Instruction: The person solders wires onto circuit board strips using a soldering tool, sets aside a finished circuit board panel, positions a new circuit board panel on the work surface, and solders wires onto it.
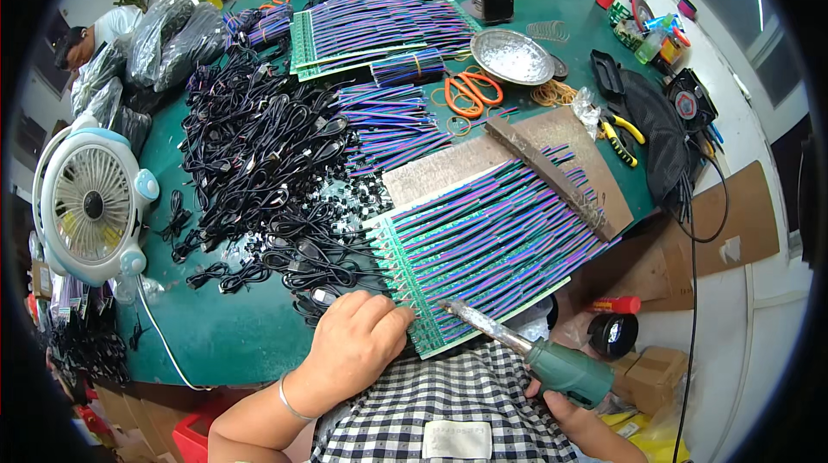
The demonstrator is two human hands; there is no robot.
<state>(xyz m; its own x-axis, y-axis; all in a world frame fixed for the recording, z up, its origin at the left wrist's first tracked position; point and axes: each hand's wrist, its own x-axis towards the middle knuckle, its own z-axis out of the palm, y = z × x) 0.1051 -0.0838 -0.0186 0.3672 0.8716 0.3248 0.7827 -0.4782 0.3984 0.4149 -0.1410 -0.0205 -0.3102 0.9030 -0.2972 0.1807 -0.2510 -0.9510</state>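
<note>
A: Where's the workpiece?
B: Green circuit board panel (404, 284) lies at near edge of tabletop (250, 351), front of wearer. Rows of coloured wires (492, 241) run across it, L to upper R. Metal bar (552, 184) lies across wires toward R ends.
A: Handling?
B: Prob. light, thin, fairly stiff; wires soft & springy, apt to shift w/o the bar. Joints at L strip likely fragile, so no tugging. Best hold: bare rim at L or near corner, fingers off wires.
A: Hands?
B: L hand (362, 338) at board's near-L edge, fingers curled, more closed than open; fingertips hidden, can't tell if it pinches anything. R hand (556, 405) wrapped round green-handled iron (569, 372), barrel pointing up-L, tip over wires' near-L end. Contact unclear. Presumably hot; keep L fingers clear.
A: Further out?
B: Black cable heap (259, 144) just L of board; loose wire bundle (388, 127) beyond, orange-handled scissors (470, 94) near that. Fan (93, 204) far L.
</note>
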